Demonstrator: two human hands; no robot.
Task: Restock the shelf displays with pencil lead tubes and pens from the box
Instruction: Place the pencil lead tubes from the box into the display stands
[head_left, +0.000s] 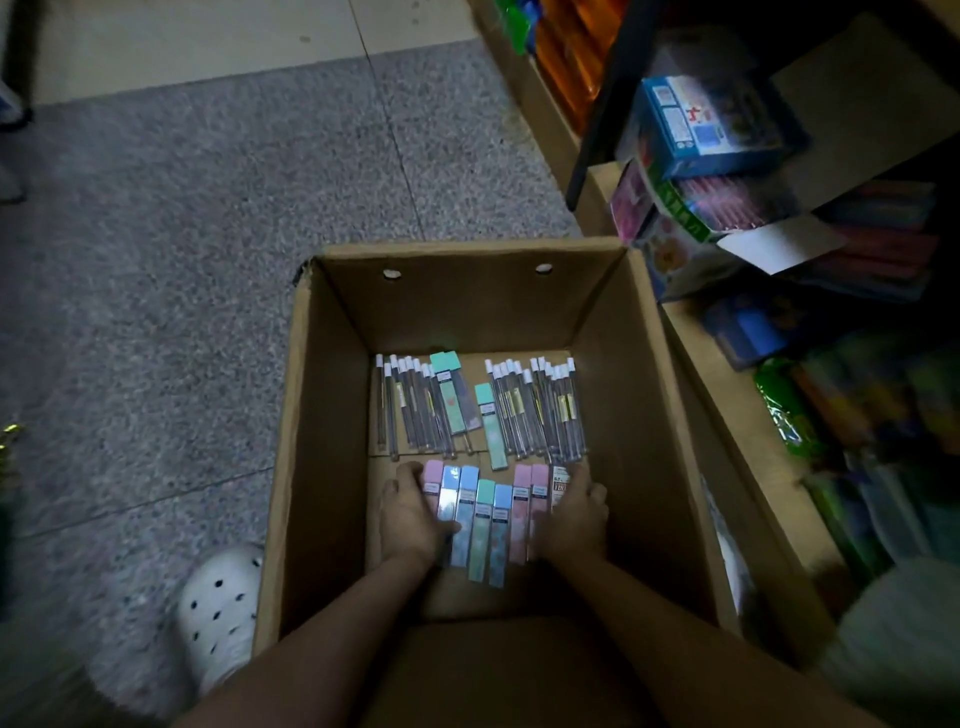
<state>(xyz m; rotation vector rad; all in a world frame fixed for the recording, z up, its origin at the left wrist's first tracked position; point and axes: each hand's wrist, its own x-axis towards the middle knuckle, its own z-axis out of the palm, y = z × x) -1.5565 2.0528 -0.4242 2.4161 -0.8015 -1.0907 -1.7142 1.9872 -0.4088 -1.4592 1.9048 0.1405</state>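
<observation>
An open cardboard box (322, 415) is seen in the lower middle of the frame, set on a speckled floor. On its bottom, two bunches of clear tubes with white caps (410, 405) (545, 410) are laid side by side toward the far wall, with two mint-green packs (449, 395) among them. Nearer the lower edge, a row of flat pastel packs (483, 514) in pink, blue and mint is spread lengthwise.
</observation>
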